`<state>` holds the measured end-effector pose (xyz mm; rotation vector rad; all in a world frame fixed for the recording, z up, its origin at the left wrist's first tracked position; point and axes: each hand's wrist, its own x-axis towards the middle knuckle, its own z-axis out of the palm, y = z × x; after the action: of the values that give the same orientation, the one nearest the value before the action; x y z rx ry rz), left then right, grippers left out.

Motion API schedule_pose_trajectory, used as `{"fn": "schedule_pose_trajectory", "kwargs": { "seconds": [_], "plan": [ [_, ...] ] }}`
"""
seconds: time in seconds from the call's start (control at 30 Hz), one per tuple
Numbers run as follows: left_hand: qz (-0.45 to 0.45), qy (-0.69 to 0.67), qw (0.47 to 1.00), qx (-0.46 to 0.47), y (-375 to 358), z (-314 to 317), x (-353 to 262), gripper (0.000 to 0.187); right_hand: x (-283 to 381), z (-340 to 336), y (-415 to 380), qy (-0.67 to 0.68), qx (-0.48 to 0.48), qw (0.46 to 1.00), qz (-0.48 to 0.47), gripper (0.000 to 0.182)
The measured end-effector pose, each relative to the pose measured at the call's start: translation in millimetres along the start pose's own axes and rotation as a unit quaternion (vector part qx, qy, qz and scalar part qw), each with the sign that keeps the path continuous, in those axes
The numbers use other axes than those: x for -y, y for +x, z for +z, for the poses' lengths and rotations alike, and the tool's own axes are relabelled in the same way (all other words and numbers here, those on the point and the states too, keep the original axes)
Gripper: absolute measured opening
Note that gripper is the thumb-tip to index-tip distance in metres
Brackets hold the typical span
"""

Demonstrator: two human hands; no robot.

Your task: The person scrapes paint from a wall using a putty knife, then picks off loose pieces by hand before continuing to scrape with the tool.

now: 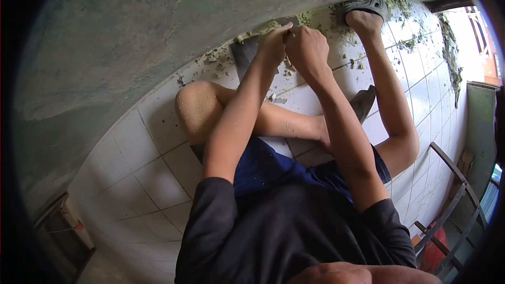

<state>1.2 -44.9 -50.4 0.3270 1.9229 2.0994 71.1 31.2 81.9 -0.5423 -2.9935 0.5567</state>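
Note:
My left hand and my right hand are together low against the grey wall, both with fingers closed. Whatever they grip is mostly hidden by the hands. Just beyond them shows a flat grey blade-like edge, close to the foot of the wall. Under and beside my left hand lies a dark grey flat piece on the floor. Pale green chips are scattered around it.
The worn grey-green wall curves along the left and top. White floor tiles carry more green flakes at the right. My bent legs, one foot in a grey clog, flank the hands. A metal frame stands at right.

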Motion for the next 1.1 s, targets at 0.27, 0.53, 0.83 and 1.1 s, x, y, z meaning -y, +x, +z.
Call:
{"fn": "schedule_pose_trajectory", "kwargs": {
  "seconds": [0.27,0.53,0.83,1.1],
  "plan": [
    [0.139,0.045,0.985,-0.088,-12.2,20.0,18.1,0.007,-0.1,4.8,-5.6,-0.010,0.012,1.000,0.018,0.026],
    [-0.012,-0.275,0.957,-0.095,-13.1,22.2,-8.8,0.019,2.8,4.0,-6.0,0.001,0.005,1.000,0.010,0.026],
    [0.021,-0.226,0.971,-0.078,-19.1,12.3,-9.8,0.017,8.8,-8.4,-11.4,0.016,-0.009,1.000,0.001,0.025],
    [0.011,-0.252,0.961,-0.109,-14.5,14.4,-24.3,0.011,12.9,-18.0,-7.9,-0.011,-0.024,1.000,-0.011,0.029]
  ]
}}
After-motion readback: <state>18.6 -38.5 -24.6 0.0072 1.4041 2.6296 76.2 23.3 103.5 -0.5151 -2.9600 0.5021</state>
